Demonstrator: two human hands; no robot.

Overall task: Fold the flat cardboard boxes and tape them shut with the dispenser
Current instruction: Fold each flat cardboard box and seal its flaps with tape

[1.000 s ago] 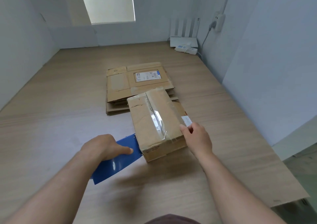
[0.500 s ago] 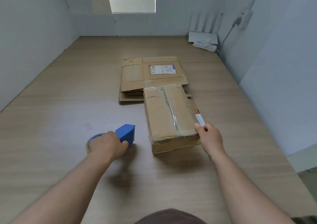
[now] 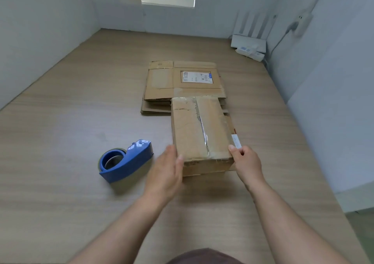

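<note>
Since the taped box (image 3: pixel 190 134) sits just right of centre with its top seam sealed, I'd judge it ready to move aside. My left hand (image 3: pixel 164 172) lies flat, fingers straight against the near left corner. My right hand (image 3: pixel 245 162) curls round the near right corner, thumb on top. I should press evenly from both sides. The dispenser (image 3: pixel 126 162) rests at lower left, and the flat boxes (image 3: pixel 162 81) lie behind, upper centre.

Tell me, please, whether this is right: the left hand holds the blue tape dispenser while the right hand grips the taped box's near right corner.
Not quite. The head view shows the blue tape dispenser lying free on the table; the left hand is at the near left corner of the taped box instead. The right hand does grip its near right corner.
</note>
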